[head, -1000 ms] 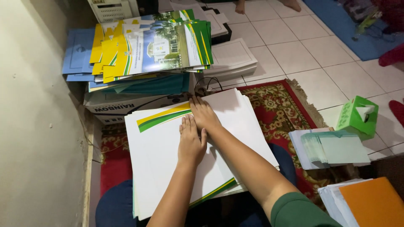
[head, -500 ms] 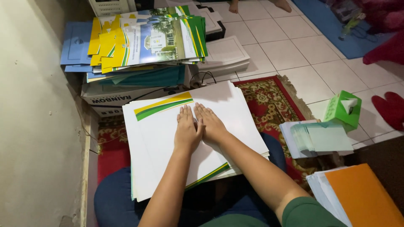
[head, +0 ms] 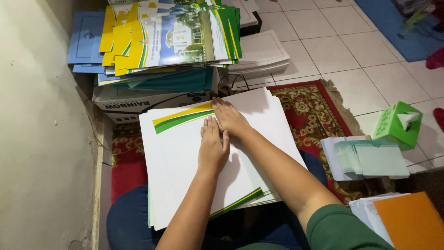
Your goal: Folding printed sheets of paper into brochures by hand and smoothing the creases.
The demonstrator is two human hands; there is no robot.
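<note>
A stack of large white sheets [head: 180, 185] with green and yellow stripes lies across my lap. My left hand [head: 212, 148] rests flat on the top sheet, fingers together and pointing away from me. My right hand [head: 230, 118] presses flat just beyond it, near the yellow and green stripe [head: 182, 116] at the sheet's far edge. The two hands touch side by side. Neither hand grips anything.
A tall pile of printed folders [head: 166, 37] sits on a cardboard box [head: 148, 99] ahead. The wall [head: 41, 139] is close on the left. A red patterned rug [head: 319, 115], a green tissue box [head: 397, 125], pale green paper stacks [head: 370, 157] and an orange sheet [head: 411, 220] lie to the right.
My right hand slid from the sheet's far edge back towards me, then forward again. My left hand stayed flat on the sheet and shifted slightly.
</note>
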